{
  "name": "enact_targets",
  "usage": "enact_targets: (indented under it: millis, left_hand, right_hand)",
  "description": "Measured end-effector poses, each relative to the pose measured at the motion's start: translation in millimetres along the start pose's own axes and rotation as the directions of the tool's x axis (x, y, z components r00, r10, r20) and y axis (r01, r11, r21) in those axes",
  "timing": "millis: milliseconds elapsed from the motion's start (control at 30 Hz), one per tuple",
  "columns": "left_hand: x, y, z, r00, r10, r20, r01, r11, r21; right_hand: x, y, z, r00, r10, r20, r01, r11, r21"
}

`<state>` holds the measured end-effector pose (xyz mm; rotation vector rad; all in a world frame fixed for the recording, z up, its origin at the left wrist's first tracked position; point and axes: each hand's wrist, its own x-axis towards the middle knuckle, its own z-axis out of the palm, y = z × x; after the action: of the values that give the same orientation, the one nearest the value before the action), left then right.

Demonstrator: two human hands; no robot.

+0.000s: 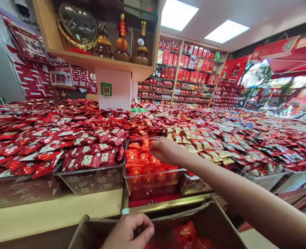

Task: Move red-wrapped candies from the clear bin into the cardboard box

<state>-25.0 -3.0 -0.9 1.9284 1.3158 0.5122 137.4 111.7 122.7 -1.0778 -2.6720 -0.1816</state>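
Observation:
My right hand (165, 150) reaches in from the right over a clear plastic bin (153, 180) of bright red packets with gold print. Its fingers are closed together at the edge of an upright red packet (145, 144) and seem to pinch it. Lower down, my left hand (131, 231) hovers at the near side of an open cardboard box (220, 221). The left fingers are curled with the thumb against them, and whatever they hold is hidden. Inside the box lie several similar red packets (185, 233).
Dark red packets fill a clear bin (90, 176) to the left. Gold-and-red packets (194, 138) are heaped to the right. Behind stands a white pillar (114, 86) with a QR code, under a wooden display cabinet (96, 57). Stocked shelves (179, 69) line the back wall.

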Motion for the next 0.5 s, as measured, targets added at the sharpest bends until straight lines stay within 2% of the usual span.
enact_targets:
  millis: [33,67,100,133,167,200,233,267,300,367,433,500]
  left_hand:
    - [-1,1,-0.6,1.0,0.001,0.021,-0.001,1.0,0.014]
    - [-2,1,-1.2,0.998,0.009,0.062,-0.011,0.999,0.031]
    - [-3,-1,-1.5,0.995,0.003,0.1,-0.008,0.999,0.049]
    - [-4,-4,-1.5,0.981,-0.043,0.191,0.029,0.996,0.079]
    - [-4,-8,-1.0,0.959,-0.105,0.262,0.073,0.989,0.128]
    - [-4,-13,0.1,0.943,-0.149,0.298,0.107,0.982,0.152]
    - [-4,-18,1.8,0.925,-0.193,0.328,0.14,0.974,0.176]
    - [-4,-22,3.9,0.913,-0.225,0.341,0.167,0.967,0.193]
    - [-3,-26,6.3,0.906,-0.248,0.345,0.187,0.962,0.2]
    - [-3,-31,11.5,0.9,-0.274,0.34,0.214,0.956,0.202]
    - [-3,-32,15.7,0.906,-0.278,0.32,0.228,0.956,0.183]
    - [-3,-33,18.3,0.914,-0.272,0.301,0.235,0.96,0.154]
  right_hand:
    - [-18,-5,-4,0.999,0.007,0.049,-0.013,0.992,0.124]
    - [-37,-10,-6,0.988,-0.015,0.153,-0.025,0.965,0.26]
    - [-55,-15,-5,0.952,-0.085,0.293,-0.041,0.917,0.397]
    - [-71,-20,-1,0.881,-0.192,0.431,-0.058,0.862,0.503]
    - [-86,-25,8,0.78,-0.302,0.547,-0.072,0.826,0.559]
    - [-99,-30,20,0.667,-0.371,0.646,-0.074,0.829,0.554]
    - [-109,-36,37,0.567,-0.383,0.73,-0.058,0.865,0.499]
    - [-117,-42,57,0.492,-0.333,0.804,-0.022,0.919,0.394]
    - [-124,-47,80,0.455,-0.235,0.859,0.002,0.965,0.263]
    - [-136,-55,128,0.47,-0.114,0.875,-0.032,0.989,0.146]
    - [-149,-60,172,0.614,-0.006,0.789,-0.184,0.971,0.151]
    - [-163,-60,203,0.798,0.136,0.587,-0.329,0.915,0.235]
